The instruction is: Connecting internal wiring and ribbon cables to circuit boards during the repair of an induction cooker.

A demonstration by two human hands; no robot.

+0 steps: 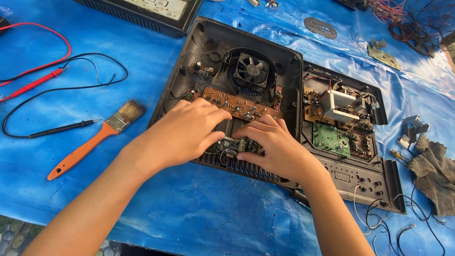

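Both hands meet over a small circuit board [235, 145] lying near the front edge of an open black plastic housing [199, 42], just above its ribbed vent slots. The left hand [182, 133] lies palm down, fingers curled, fingertips pressing the board's left end; the right hand [272, 144] cups the right end, thumb along the lower edge and fingers bent over the top. So the board is pinched between the 2 hands rather than fully closed in either.

Behind the fingers runs a long, narrow brown circuit strip [237, 105] studded with small parts, and behind that a round black fan [252, 69] with curved blades in a circular well. A second black tray [353, 178] touches the housing on the right, holding a green square board [331, 139] and a boxy silver metal part [345, 105].

Everything rests on a crinkled, glossy blue plastic sheet [189, 213]. To the left lie a flat paintbrush [97, 138] with an orange handle and pale bristles, a red probe [33, 84] and a thin black probe [64, 128] with looping leads. A rough grey rag [433, 173] is bunched at the right edge
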